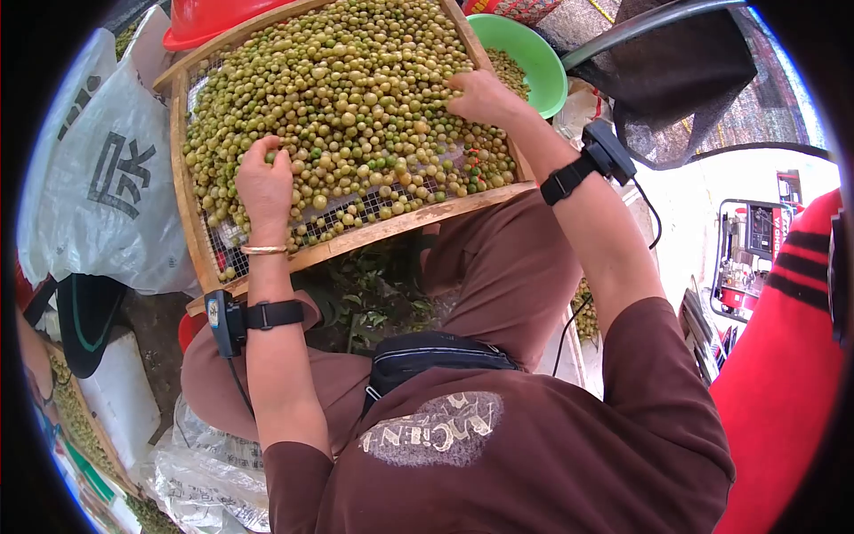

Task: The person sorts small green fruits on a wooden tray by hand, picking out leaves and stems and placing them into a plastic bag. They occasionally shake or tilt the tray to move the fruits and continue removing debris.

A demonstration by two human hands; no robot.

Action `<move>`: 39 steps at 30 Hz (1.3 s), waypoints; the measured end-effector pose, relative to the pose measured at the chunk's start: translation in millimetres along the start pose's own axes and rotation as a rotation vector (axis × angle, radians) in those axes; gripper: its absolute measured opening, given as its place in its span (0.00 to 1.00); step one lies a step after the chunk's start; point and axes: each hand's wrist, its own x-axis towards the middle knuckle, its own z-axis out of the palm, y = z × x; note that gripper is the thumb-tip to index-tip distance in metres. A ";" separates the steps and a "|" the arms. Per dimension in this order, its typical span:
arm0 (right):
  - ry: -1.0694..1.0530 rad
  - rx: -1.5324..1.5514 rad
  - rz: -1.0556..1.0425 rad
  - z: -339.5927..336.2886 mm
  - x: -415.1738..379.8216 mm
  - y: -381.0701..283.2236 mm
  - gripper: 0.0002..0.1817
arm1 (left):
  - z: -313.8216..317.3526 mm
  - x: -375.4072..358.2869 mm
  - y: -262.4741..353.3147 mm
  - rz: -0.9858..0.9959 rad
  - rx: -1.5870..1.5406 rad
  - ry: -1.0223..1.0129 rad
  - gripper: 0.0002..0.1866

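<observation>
Small round green and yellowish fruits (356, 98) cover a wood-framed wire-mesh tray (391, 224) in front of me. Over its left part is my left hand (265, 191), its fingers curled and a green fruit (271, 155) showing between thumb and fingertip. Toward the upper right side of the tray, my right hand (487, 96) reaches in over the frame. Its thumb and fingers are apart, touching or just above the fruits, and nothing shows held in it. Some wire mesh shows bare along the near edge, where the fruits lie thinner.
A green basin (543, 67) with more fruits stands beyond the tray's right side, near a red basin (200, 20) at the back left. A white plastic bag (116, 178) leans at the left. Another person's red clothing (783, 374) is close on my right.
</observation>
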 end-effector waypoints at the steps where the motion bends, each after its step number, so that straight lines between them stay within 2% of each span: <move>1: 0.172 0.111 -0.093 -5.7 -10.1 -8.0 0.17 | -1.6 0.5 0.9 -0.034 -0.036 -0.013 0.13; 2: 0.343 0.222 -0.188 -13.1 -19.0 -15.9 0.15 | -1.2 -1.4 2.1 -0.036 -0.040 -0.013 0.13; 4: 0.390 0.209 -0.218 -22.3 -28.7 -17.6 0.12 | -2.2 -4.4 10.0 0.132 0.094 0.092 0.13; 6: -0.026 0.226 -0.050 -31.0 -42.7 -16.3 0.10 | -8.1 -6.8 18.1 0.099 0.083 0.073 0.13; 7: -0.087 0.210 -0.031 -29.4 -53.1 -14.8 0.08 | -9.7 -8.2 20.7 0.063 0.074 0.048 0.13; 12: -0.065 0.131 -0.193 22.4 -60.9 12.5 0.09 | -8.5 -20.5 31.0 0.081 -0.015 0.035 0.12; 14: -0.101 -0.129 -0.159 26.7 -58.8 5.5 0.08 | -6.3 -29.0 39.3 0.072 -0.055 0.012 0.12; 15: -0.100 -0.131 -0.163 26.1 -60.2 0.7 0.08 | -3.9 -34.7 39.9 0.093 -0.087 0.011 0.12; 17: -0.130 -0.297 -0.267 25.2 -63.2 -8.3 0.06 | 0.4 -45.4 39.7 0.107 -0.121 -0.005 0.11; 20: -0.130 -0.342 -0.290 28.8 -64.1 -7.1 0.05 | 5.8 -61.5 41.3 0.030 -0.174 -0.065 0.11; 25: -0.147 -0.357 -0.333 28.6 -70.5 -9.1 0.04 | 14.8 -77.3 42.6 0.058 -0.185 -0.118 0.09; 28: -0.112 -0.327 -0.333 29.3 -66.2 -7.4 0.05 | 21.1 -79.4 50.0 -0.016 -0.253 -0.214 0.09; 30: 0.101 -0.079 -0.239 22.4 -60.3 -4.3 0.07 | 33.6 -78.5 48.0 -0.041 -0.378 -0.247 0.09; 31: 0.107 0.083 -0.179 11.3 -58.7 -6.3 0.08 | 33.7 -78.3 60.7 -0.185 -0.569 -0.322 0.10; 32: 0.102 0.084 -0.177 11.0 -57.5 -3.7 0.08 | 35.3 -79.2 69.8 -0.333 -0.758 -0.397 0.10; 36: 0.084 0.014 -0.198 11.5 -52.7 16.2 0.08 | 53.5 -73.6 81.2 -0.380 -0.834 -0.463 0.11; 38: 0.199 0.187 -0.054 4.9 -49.6 23.6 0.09 | 61.1 -73.4 78.8 -0.401 -0.808 -0.483 0.10; 39: 0.259 0.228 -0.080 1.0 -49.1 22.4 0.10 | 61.1 -72.2 75.1 -0.415 -0.800 -0.480 0.10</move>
